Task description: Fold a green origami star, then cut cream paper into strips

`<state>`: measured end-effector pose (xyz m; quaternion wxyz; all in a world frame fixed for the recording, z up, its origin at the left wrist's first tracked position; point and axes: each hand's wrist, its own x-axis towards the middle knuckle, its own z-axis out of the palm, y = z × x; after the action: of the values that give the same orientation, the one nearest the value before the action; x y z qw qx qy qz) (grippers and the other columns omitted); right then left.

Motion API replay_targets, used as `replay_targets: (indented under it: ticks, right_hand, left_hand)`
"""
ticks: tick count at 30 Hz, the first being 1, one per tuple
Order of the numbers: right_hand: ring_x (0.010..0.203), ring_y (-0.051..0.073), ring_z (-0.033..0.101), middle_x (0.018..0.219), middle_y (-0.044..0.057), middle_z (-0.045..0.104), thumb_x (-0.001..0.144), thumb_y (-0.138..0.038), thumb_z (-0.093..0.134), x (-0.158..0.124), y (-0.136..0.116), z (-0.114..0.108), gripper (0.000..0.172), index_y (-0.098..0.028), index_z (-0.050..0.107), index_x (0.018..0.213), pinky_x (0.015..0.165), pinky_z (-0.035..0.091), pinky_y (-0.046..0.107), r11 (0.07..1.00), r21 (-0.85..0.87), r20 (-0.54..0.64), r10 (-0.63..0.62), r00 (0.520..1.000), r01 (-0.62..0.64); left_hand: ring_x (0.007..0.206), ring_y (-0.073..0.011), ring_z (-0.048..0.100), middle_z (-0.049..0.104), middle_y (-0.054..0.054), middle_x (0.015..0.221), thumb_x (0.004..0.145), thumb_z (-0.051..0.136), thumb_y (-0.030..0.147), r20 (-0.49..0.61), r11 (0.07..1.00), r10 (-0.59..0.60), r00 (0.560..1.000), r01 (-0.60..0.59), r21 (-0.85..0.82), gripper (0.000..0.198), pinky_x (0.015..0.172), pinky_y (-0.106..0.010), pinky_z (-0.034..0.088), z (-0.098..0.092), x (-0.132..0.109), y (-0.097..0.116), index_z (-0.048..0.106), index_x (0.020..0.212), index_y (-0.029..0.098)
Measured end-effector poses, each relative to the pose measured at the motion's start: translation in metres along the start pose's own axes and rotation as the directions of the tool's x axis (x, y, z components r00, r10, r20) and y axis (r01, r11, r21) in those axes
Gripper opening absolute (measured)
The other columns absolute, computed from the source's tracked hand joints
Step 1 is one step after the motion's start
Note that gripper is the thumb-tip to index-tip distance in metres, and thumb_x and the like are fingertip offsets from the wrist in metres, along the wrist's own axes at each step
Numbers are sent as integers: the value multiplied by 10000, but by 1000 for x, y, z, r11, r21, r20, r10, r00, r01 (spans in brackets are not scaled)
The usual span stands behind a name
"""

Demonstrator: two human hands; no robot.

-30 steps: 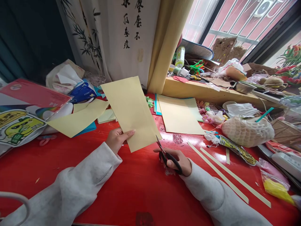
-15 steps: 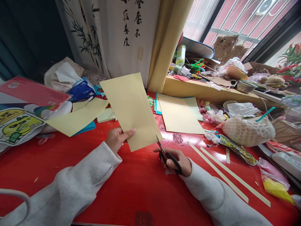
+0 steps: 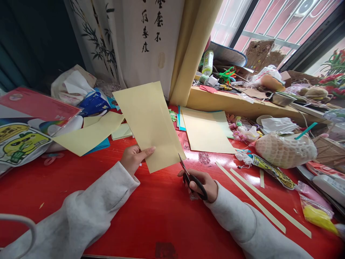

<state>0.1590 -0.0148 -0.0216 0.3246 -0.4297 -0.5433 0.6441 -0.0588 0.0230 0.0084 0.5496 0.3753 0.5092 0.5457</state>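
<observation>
My left hand [image 3: 136, 158] pinches the lower left edge of a pale yellow sheet [image 3: 151, 126], thumb on top, holding it tilted above the red table [image 3: 129, 223]. In my right hand [image 3: 203, 185] is a pair of black-handled scissors [image 3: 192, 178], its blades pointing up and left at the sheet's lower right corner. A narrow flap or slit line runs along the right side of the sheet. Two long thin paper strips [image 3: 269, 201] lie right of my right hand, with a short strip [image 3: 262, 178] near them.
Behind the scissors lies a stack of pale yellow paper [image 3: 206, 131]. More yellow paper [image 3: 90, 133], a tissue pack [image 3: 94, 103] and a red A4 packet [image 3: 37, 104] are at the left. A net-wrapped fruit [image 3: 285, 149] and small bags crowd the right, below a cluttered sill [image 3: 229, 102].
The held sheet and the scissors have shifted only very slightly. Both hands keep their grips.
</observation>
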Motion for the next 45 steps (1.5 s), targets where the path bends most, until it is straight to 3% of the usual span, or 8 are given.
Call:
replay_targets:
  ticks: [19,29,38,45]
  right_hand:
    - [346,58,436,547,-52,416,560,-450,681,0,3,5,401,-158,577,815,284,358,187,1000,-27,-93,-16,996,14]
    - [351,57,426,517,-52,422,560,-490,667,-1,-1,7,463,-144,598,860,298,359,189,1000,-16,-109,14,994,-15]
    - [355,40,427,580,-50,419,584,-437,671,-1,-2,8,388,-150,578,828,295,340,172,999,-12,-92,-33,995,32]
    - [370,58,432,522,-48,431,582,-482,656,-1,1,8,459,-140,587,880,306,357,184,1000,-3,-88,4,996,-4]
  left_hand:
    - [715,-217,620,684,-86,767,507,740,314,4,999,-6,1000,7,-40,329,536,-257,484,0,0,2,660,739,95]
    - [734,-218,625,685,-58,702,529,737,286,31,999,-8,999,7,33,243,601,-272,507,0,-3,4,668,686,114]
    - [577,-149,595,678,-34,661,543,732,255,34,1000,-14,999,14,14,184,542,-240,501,2,-2,5,663,647,121]
    - [582,-146,593,677,-34,665,553,727,262,57,998,-20,998,16,54,170,535,-228,497,0,-4,7,655,617,122]
